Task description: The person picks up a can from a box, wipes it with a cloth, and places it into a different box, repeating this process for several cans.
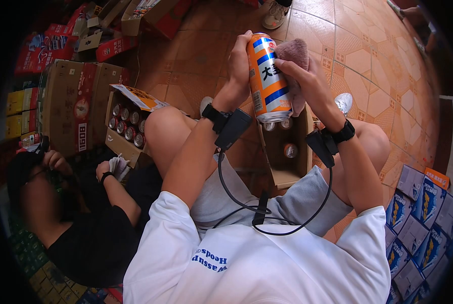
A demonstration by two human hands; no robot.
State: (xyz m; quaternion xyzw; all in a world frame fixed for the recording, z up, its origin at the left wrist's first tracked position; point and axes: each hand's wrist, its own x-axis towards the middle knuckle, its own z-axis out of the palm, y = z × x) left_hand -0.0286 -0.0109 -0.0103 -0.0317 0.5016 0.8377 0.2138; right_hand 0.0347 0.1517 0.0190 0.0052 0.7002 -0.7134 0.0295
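An orange, white and blue drink can [268, 76] with dark printed characters is held up in front of me. My left hand [239, 63] is closed round its left side and top. In my right hand [310, 78] is a pinkish-brown cloth [293, 53], pressed against the right side of the can, with the thumb on the can. Below them, between my legs, stands an open cardboard box [282, 175] with a few cans inside, such as one lying low in it [290, 150]. The can's far side is hidden.
At left, an open carton [119, 145] holds several cans, beside a person in black [95, 238] holding a white cloth [118, 166]. Large brown cartons [62, 101] and red boxes [44, 53] are stacked behind. Blue-and-silver packs [421, 228] stand at right. Another person's shoe [274, 15] is ahead on the tiles.
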